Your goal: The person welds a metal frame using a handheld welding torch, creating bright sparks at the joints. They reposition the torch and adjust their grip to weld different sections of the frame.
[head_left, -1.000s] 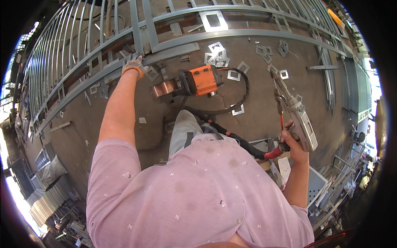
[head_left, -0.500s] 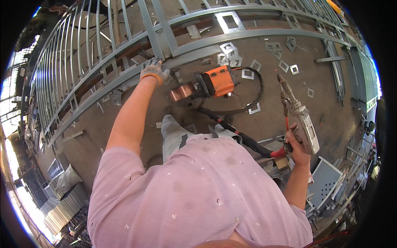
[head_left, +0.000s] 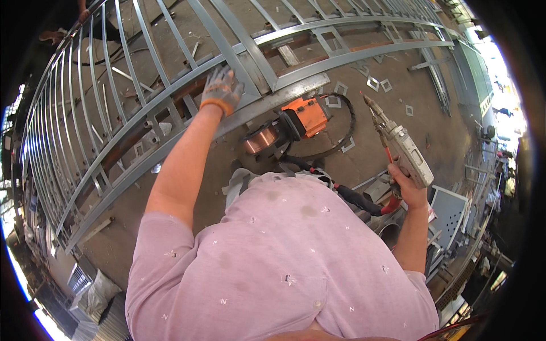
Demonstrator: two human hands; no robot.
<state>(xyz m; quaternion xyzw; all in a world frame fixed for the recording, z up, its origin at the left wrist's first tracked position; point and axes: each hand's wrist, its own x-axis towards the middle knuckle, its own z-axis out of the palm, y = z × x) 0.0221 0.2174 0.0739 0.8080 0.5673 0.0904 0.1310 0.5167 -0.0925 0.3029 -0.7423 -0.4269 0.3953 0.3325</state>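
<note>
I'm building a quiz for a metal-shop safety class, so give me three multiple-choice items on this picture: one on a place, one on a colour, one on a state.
1. Where does the left hand rest?
A. on the grey steel gate frame
B. on the wire spool
C. on the person's knee

2. What colour is the housing of the wire feeder lying on the floor?
A. blue
B. orange
C. green

3. What state is the welding gun in?
A. lying on the floor
B. hanging from the frame
C. held up in the right hand, clear of the frame

Answers:
1. A, since the gloved palm lies flat on a frame bar.
2. B, as the box beside the copper wire spool is bright orange.
3. C, because the bare hand grasps its handle and the nozzle points up and away.
</note>
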